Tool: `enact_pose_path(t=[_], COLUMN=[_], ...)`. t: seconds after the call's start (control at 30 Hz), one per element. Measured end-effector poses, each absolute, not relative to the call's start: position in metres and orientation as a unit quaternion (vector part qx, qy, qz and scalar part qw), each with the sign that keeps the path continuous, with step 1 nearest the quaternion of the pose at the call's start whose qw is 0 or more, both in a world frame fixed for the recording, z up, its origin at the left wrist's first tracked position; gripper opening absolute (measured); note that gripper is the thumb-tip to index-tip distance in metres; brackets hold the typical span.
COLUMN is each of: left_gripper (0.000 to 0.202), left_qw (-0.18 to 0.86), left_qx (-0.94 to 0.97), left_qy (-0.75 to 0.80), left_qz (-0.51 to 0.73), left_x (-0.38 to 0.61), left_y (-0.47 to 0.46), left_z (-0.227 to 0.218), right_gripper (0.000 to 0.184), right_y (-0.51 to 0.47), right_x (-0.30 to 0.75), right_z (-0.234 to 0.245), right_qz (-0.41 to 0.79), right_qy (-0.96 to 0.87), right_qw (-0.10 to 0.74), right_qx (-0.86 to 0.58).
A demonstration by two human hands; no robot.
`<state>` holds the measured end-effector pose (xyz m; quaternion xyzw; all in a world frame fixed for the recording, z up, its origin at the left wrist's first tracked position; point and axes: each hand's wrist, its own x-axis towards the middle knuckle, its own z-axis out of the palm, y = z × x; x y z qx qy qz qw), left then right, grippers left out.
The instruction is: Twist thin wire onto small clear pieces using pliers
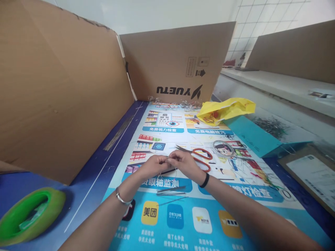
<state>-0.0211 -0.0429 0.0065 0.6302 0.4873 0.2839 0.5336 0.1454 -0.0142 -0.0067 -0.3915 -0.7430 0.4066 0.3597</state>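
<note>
My left hand (154,165) and my right hand (183,163) meet fingertip to fingertip above the printed mat. Both are closed in a pinch on a thin wire-like strand (168,157), mostly hidden by the fingers. Just beyond my right hand lie scissors with red handles (202,154), their blades partly spread. Several thin dark wires (171,191) rest on the mat below my hands. To the right of the scissors sits a small round clear container (223,149).
Upright cardboard panels (178,62) border the left and back. A roll of tape (32,216) is at front left, near a bundle of thin wires (119,132). At right are a yellow bag (227,108), a turquoise box (251,134) and a pile of dark wire pieces (270,127).
</note>
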Motion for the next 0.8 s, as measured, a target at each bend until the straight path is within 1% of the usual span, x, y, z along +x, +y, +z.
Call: enact_pose_path(t=[0.2,0.27,0.4,0.5,0.63,0.8], left_gripper=[0.029,0.029,0.021,0.016,0.014,0.021], left_qw=[0.561,0.540,0.429,0.377,0.284,0.163], left_qx=[0.602,0.599,0.634,0.647,0.693,0.765], left_qy=[0.490,0.501,0.521,0.537,0.551,0.551], left_qz=[0.287,0.312,0.377,0.389,0.367,0.292], left_x=[-0.0226,-0.0221,-0.0197,-0.0181,-0.0184,-0.0205], left_y=[-0.0410,-0.0402,-0.0387,-0.0383,-0.0401,-0.0449], left_z=[0.0095,0.0096,0.0078,0.0046,0.0018,0.0064], right_gripper=[0.009,0.008,0.015,0.017,0.013,0.014], right_y=[-0.0095,-0.0092,-0.0113,-0.0142,-0.0170,-0.0179], right_x=[0.1465,0.1471,0.1469,0.1461,0.1450,0.1450], right_z=[-0.0129,-0.0134,-0.0134,-0.0124,-0.0103,-0.0078], right_qz=[0.412,0.413,0.426,0.403,0.364,0.311], right_qy=[-0.713,-0.715,-0.711,-0.722,-0.750,-0.786], right_qw=[0.382,0.374,0.359,0.356,0.357,0.348], right_qx=[-0.421,-0.424,-0.429,-0.434,-0.422,-0.405])
